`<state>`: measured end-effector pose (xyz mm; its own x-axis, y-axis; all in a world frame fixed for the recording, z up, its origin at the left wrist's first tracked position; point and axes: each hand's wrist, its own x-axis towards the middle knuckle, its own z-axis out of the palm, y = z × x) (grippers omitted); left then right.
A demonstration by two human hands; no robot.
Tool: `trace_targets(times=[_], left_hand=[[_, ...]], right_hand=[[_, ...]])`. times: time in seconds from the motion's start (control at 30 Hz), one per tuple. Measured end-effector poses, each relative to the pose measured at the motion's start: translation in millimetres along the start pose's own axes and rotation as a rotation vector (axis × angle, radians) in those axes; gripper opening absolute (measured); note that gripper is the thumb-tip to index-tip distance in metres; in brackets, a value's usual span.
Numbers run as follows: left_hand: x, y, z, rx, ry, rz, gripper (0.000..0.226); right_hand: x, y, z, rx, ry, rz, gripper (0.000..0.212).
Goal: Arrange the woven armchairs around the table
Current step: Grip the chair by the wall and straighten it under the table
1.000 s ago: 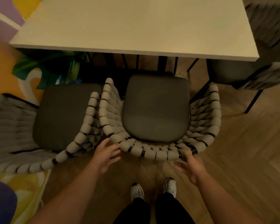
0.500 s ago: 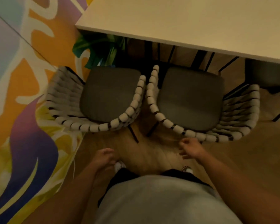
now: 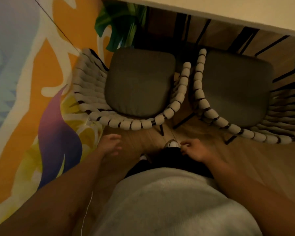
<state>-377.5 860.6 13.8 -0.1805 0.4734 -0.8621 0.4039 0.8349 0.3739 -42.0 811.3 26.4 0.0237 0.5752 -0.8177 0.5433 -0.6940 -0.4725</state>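
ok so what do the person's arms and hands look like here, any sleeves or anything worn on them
Both forearms are bare to the frame edge: no sleeves, watch, rings or gloves visible on the left hand or the right hand, though the picture is dim and slightly blurred. A thin white cable hangs beside the left arm. The torso wears a light grey top.

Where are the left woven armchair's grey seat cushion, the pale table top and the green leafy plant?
Grey seat cushion (image 3: 140, 82): head view, cushion's centre.
Pale table top (image 3: 228, 9): head view, bare surface near its edge.
Green leafy plant (image 3: 119, 28): head view, a broad leaf.
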Motion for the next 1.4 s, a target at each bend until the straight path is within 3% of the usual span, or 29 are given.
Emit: trace_targets(times=[0.3,0.4,0.53,0.67,0.8,0.9,1.03,1.4], left_hand=[[26,22,-37,-0.242,0.089,-0.106,0.026],[45,29,-57,-0.280,0.112,-0.146,0.021],[87,40,-98,-0.329,0.125,-0.207,0.049],[128,62,-142,-0.428,0.100,-0.253,0.050],[147,78,-159,-0.419,0.059,-0.247,0.055],[150,75,-160,-0.401,0.041,-0.243,0.064],[155,81,-164,-0.420,0.055,-0.300,0.089],[191,155,-172,-0.398,0.032,-0.243,0.093]], right_hand=[[55,-65,31,0.183,-0.097,0.137,0.025],[67,-87,49,0.281,-0.102,0.197,0.034],[85,-116,78,0.501,-0.121,0.328,0.026],[102,-141,118,0.845,-0.065,0.440,0.049],[121,-159,142,1.083,0.112,0.509,0.046],[123,-170,145,1.145,0.227,0.544,0.040],[124,-176,142,1.148,0.253,0.558,0.036],[167,-212,104,1.196,0.291,0.464,0.043]])
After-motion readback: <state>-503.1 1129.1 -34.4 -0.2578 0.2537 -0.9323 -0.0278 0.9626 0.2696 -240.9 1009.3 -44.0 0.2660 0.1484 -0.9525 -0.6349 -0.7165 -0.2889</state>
